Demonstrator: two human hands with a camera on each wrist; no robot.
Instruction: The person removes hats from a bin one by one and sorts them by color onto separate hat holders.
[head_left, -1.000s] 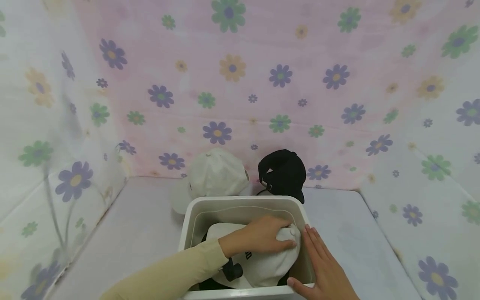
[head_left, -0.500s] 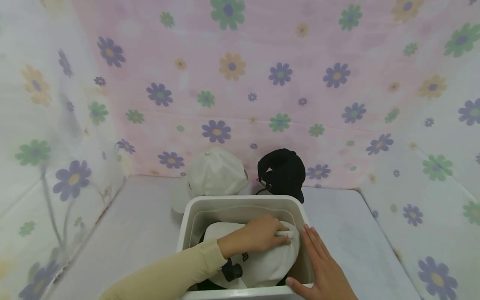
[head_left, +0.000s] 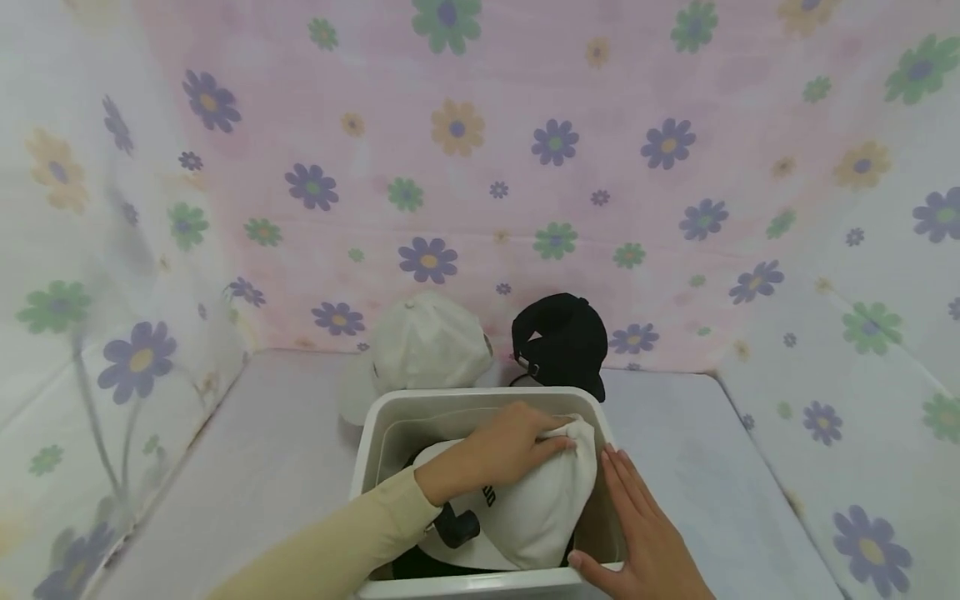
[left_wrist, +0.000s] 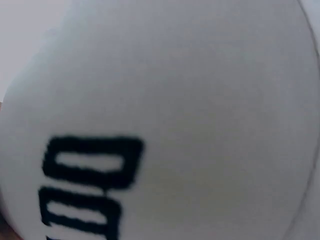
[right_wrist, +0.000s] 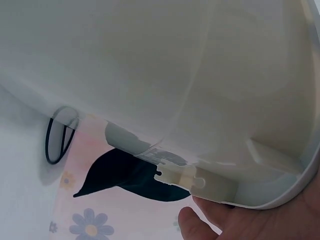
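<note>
In the head view my left hand [head_left: 506,450] pinches the crown of a white baseball cap [head_left: 536,512] inside a white plastic bin [head_left: 487,398]. Cloth bunches up between thumb and fingers near the bin's right wall. Dark lettering [left_wrist: 95,160] on the cap fills part of the left wrist view. Something black lies under the cap, mostly hidden. My right hand [head_left: 645,533] rests on the bin's front right corner, fingers straight along the right side, thumb at the front rim. From the right wrist, the bin's outer wall [right_wrist: 125,60] shows above that hand.
Behind the bin stand another white cap [head_left: 431,342] and a black cap [head_left: 566,337] with its strap opening turned forward. Flowered cloth walls [head_left: 480,167] enclose the pale table surface [head_left: 262,450] at the back and both sides. A black camera [head_left: 456,527] sits at the left wrist.
My left hand has risen slightly, pulling the white cap's crown up into a peak. The right hand keeps its place at the bin's corner.
</note>
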